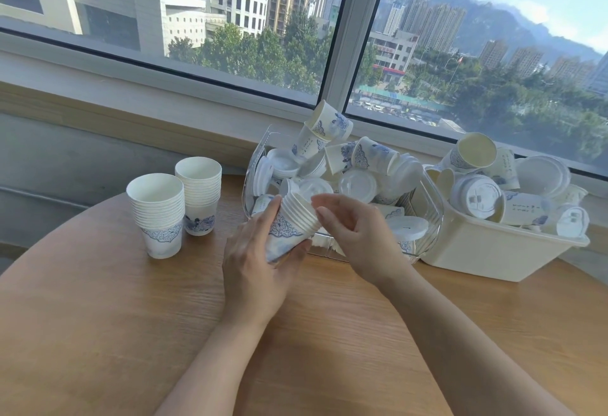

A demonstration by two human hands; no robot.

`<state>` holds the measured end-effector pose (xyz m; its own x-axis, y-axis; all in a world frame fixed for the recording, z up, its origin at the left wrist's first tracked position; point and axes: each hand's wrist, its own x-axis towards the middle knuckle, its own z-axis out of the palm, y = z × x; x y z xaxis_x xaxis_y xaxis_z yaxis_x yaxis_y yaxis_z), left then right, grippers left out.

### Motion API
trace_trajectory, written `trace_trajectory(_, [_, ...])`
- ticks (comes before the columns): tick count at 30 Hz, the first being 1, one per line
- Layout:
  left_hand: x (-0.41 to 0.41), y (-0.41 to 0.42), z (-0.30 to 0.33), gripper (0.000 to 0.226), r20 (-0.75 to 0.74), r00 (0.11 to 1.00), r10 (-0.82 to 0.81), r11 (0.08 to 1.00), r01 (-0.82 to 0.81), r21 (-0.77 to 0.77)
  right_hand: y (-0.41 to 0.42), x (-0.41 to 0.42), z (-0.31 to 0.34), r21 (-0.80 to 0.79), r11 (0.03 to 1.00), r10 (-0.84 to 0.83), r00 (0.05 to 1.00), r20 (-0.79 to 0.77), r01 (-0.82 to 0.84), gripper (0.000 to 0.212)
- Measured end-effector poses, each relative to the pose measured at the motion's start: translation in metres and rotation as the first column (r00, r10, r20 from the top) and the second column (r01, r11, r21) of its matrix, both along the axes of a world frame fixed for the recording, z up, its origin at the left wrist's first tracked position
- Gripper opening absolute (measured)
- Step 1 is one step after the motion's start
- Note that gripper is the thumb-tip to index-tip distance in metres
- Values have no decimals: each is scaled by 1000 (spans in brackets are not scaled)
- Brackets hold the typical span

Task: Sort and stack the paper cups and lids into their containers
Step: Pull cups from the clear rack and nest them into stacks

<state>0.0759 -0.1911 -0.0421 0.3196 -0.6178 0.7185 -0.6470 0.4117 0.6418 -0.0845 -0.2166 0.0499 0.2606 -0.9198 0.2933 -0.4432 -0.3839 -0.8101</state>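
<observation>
Head view: the left hand (pixel 255 264) grasps a small nested cup stack (pixel 291 226) above the surface (pixel 98 317), tilted; the right hand (pixel 355 234), fingers relaxed, touches its rim beside the clear bin (pixel 427 218).

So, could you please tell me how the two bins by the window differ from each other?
The clear bin has see-through walls, while the cream bin is opaque. The clear bin sits in the middle, just behind the left hand and right hand; the cream bin stands to its right. Cups in the clear bin pile up higher than in the cream bin. Both hold a jumble of paper cups and white lids.
</observation>
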Motion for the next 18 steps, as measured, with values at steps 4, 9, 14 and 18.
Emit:
trace_trajectory(4, [4, 3, 3, 72, -61, 997, 50, 999, -49, 21, -13, -2, 1, 24, 994, -107, 991, -85, 110, 25])
trace_trajectory(9, [17, 1, 3, 74, -173, 982, 75, 994, -60, 93, -25, -17, -11, 50, 976, -189, 940, -285, 212, 24])
trace_trajectory(14, [16, -2, 0, 71, -175, 981, 81, 994, -68, 81, -27, -16, -20, -3, 975, -208, 903, -377, 223, 25])
trace_trajectory(18, [16, -5, -4, 69, -142, 986, 83, 994, -71, 85, -30, -11, -21, 0, 979, -182, 884, -431, 202, 25])
